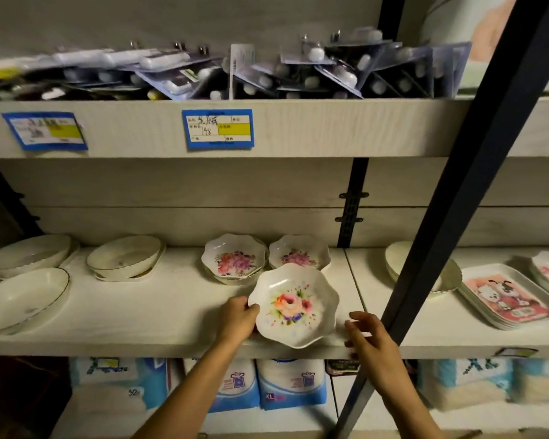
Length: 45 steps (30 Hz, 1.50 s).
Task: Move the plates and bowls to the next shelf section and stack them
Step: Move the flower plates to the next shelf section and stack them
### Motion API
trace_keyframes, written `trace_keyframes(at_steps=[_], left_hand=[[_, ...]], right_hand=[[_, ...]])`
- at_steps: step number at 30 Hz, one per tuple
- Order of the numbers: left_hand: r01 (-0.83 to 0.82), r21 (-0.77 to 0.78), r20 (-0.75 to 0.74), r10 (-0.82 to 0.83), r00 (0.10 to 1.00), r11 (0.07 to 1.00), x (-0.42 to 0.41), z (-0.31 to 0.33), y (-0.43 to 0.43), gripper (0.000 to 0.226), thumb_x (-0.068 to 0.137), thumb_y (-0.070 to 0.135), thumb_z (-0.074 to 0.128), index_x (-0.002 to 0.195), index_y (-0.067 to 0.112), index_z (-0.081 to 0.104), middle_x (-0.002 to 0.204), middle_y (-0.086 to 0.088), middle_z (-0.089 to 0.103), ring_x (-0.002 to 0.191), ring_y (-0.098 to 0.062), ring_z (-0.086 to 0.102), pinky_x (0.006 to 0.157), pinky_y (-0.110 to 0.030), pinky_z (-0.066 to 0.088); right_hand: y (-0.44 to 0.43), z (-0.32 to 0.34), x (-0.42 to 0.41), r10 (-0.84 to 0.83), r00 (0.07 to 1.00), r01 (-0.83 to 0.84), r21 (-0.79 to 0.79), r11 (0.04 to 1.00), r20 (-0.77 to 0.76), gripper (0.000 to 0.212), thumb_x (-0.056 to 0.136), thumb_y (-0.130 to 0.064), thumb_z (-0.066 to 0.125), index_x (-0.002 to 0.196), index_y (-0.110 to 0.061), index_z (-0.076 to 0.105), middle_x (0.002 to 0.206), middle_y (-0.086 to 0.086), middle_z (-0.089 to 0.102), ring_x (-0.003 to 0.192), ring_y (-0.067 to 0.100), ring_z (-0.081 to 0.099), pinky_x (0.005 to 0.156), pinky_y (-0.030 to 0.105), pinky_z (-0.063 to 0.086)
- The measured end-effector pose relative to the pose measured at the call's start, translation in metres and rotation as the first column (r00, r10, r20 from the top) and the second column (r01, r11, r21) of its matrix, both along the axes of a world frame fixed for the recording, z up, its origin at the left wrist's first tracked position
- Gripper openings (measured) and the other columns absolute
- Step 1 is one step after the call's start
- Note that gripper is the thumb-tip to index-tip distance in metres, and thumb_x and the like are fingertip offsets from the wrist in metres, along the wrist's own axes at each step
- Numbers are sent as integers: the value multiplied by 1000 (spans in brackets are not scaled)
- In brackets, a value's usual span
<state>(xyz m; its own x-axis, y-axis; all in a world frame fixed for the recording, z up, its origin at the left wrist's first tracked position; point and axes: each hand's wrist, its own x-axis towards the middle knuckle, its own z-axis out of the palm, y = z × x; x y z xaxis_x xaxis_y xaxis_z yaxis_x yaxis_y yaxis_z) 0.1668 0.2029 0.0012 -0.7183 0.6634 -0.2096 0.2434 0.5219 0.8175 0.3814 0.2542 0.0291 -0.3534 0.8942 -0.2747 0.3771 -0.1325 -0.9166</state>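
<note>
White flowered bowl [293,307] tilted at the middle shelf's [159,315] front edge, left hand [236,318] fingers gripped its rim, right hand [366,339] just beside it, fingers spread, holding nothing, two flowered bowl stacks [235,258] behind.

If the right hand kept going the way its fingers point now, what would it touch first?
Most likely the scalloped floral bowl: the right hand is open, its fingers aimed left and up at the bowl's right rim, with a small gap between. The left hand holds the opposite rim. Depth is uncertain.
</note>
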Motion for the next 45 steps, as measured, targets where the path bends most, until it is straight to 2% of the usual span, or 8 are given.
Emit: trace_keyframes(at_steps=[5, 9, 13, 17, 25, 31, 34, 45], left_hand=[[90, 134, 12, -93, 996, 987, -17, 34, -27, 18, 82, 7, 54, 92, 1, 69, 89, -16, 72, 83, -29, 68, 62, -29, 51], [186, 105, 61, -193, 979, 977, -18, 41, -46, 20, 84, 9, 54, 96, 5, 70, 91, -11, 73, 84, -24, 70, 70, -34, 57], [258, 118, 266, -281, 922, 959, -23, 42, -58, 19, 86, 22, 61, 96, 8, 69, 87, -6, 74, 76, -14, 71, 61, -25, 57], [46, 57, 392, -65, 918, 997, -67, 40, -43, 44, 84, 46, 57, 83, 2, 64, 65, -12, 70, 51, -21, 65, 52, -25, 53], [-205, -89, 221, 220, 950, 975, -126, 11, 16, 47, 85, 40, 59, 109, -1, 54, 71, -12, 58, 48, -26, 58, 32, -21, 48], [-210, -137, 238, 238, 942, 968, -131, -9, 35, 53, 80, 34, 68, 114, -3, 53, 102, -22, 59, 79, -31, 60, 44, -32, 53], [-178, -181, 174, 210, 962, 967, -135, -15, 40, 49, 84, 31, 63, 115, -6, 56, 110, -25, 63, 56, -28, 57, 32, -22, 44], [-116, -149, 90, 130, 987, 982, -146, -8, 39, 21, 89, 15, 48, 91, -2, 61, 63, -11, 57, 44, -20, 47, 35, -21, 38]], right_hand=[[-12, 15, -15, 72, 995, -69, -47, 997, 75, 41, 90, -53, 40, 119, -25, 40, 88, 6, 65, 78, 27, 67, 77, 39, 57], [-24, 13, -26, 103, 992, -97, -88, 991, 68, 34, 91, -44, 46, 116, -22, 47, 103, 4, 64, 92, 30, 64, 91, 45, 52], [-26, -2, -34, 46, 982, -39, -45, 998, 181, 36, 91, -26, 48, 124, -13, 51, 112, 13, 62, 83, 26, 54, 83, 43, 49], [-23, 0, -39, 19, 978, -11, -42, 999, 205, 27, 92, -22, 47, 119, -17, 49, 107, 11, 61, 80, 27, 55, 84, 45, 50], [-8, 14, -51, 20, 986, -19, -9, 1000, 163, 11, 93, -20, 46, 104, -21, 44, 82, -1, 58, 70, 19, 59, 79, 44, 53], [3, 17, -54, 7, 990, -5, -21, 1000, 139, 8, 95, -20, 42, 103, -18, 44, 82, 2, 57, 61, 19, 57, 61, 36, 52], [7, 17, -53, 10, 992, -8, -20, 1000, 128, 9, 96, -19, 42, 104, -19, 43, 85, 4, 57, 59, 19, 55, 53, 30, 49], [11, 13, -57, 24, 987, -24, -4, 1000, 157, 17, 96, -21, 43, 107, -9, 46, 84, 8, 57, 49, 16, 51, 41, 22, 40]])
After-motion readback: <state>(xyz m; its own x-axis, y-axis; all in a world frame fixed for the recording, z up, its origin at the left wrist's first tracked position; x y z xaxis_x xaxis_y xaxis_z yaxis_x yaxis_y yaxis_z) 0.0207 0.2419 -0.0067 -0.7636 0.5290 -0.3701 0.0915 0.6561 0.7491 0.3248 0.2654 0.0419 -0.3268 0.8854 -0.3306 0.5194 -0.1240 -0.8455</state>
